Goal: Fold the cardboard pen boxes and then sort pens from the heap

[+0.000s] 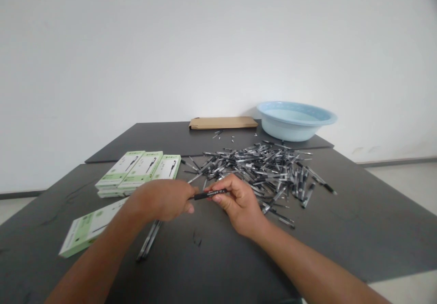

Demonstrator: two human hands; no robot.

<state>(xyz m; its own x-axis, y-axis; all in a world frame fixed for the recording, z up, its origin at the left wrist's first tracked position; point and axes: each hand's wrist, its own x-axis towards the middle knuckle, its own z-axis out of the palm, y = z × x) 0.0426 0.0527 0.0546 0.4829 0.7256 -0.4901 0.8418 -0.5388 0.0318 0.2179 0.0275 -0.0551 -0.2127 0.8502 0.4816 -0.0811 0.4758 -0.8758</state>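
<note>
Black and slim, one pen is held over the table: its barrel is pinched by the fingertips of the right hand, and its other end seems to be gripped by the left hand, though that hold is partly hidden. By the look of things, little has been done: only a small bundle of pens has been laid apart, beside the left forearm, while most are left in the loose pile. Stacked boxes and a single box are set on the left; whether they are filled cannot be told.
</note>
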